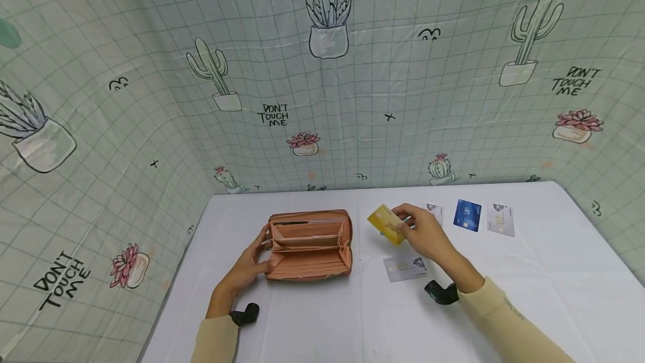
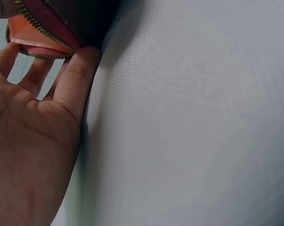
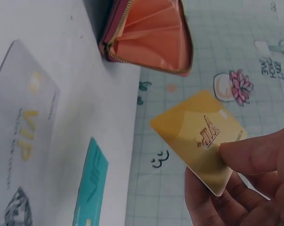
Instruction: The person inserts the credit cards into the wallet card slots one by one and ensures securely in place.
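An orange zip-around wallet [image 1: 309, 270] stands unzipped on the white table, its inner pockets showing. At its left side my left hand [image 1: 245, 266] holds the edge, thumb near the front corner and fingers farther back. The left wrist view shows those fingers along the brass zipper [image 2: 47, 55]. To the right of the wallet, my right hand [image 1: 425, 234] pinches a gold VIP card [image 1: 385, 224] between thumb and fingers, tilted and raised above the table. Below it lies a teal card [image 3: 92, 183], mostly hidden by the hand in the head view.
A silver VIP card [image 1: 405, 269] lies in front of the right hand, and another silver card [image 1: 436, 213] is partly covered behind it. Farther right lie a blue card [image 1: 467, 215] and a silver card [image 1: 501, 219]. Patterned cloth [image 1: 353, 99] hangs behind the table.
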Demonstrator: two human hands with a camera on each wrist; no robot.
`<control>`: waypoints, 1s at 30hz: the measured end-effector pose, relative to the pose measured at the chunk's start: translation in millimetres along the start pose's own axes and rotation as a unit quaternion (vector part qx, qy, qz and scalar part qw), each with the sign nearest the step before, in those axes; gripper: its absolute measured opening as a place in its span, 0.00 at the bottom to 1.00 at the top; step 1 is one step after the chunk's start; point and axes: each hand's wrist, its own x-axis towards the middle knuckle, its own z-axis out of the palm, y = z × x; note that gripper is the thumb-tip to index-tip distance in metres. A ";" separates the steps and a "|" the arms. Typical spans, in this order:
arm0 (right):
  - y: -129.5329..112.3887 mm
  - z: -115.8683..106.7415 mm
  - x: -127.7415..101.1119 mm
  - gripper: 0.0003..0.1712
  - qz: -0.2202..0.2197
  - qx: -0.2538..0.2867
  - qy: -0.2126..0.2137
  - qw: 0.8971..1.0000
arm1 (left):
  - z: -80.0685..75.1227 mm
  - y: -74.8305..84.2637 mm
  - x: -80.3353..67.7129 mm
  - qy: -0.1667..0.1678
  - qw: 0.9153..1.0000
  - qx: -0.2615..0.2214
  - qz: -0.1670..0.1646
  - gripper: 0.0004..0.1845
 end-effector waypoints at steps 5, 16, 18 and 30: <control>-11.0 7.8 10.0 0.16 -0.019 0.011 -0.002 1.000 | -0.3 0.2 -0.4 0.001 1.000 0.000 0.000 0.59; -41.4 31.0 36.5 0.15 -0.057 0.039 -0.006 0.998 | -0.2 -0.1 0.2 0.005 1.000 0.004 -0.003 0.58; -48.3 35.4 42.2 0.15 -0.061 0.040 -0.007 0.997 | -0.3 -0.3 0.1 0.005 1.000 0.006 -0.003 0.58; -78.6 70.1 68.1 0.14 -0.104 0.065 -0.030 0.992 | 0.9 -0.6 2.4 0.011 1.000 0.002 -0.015 0.60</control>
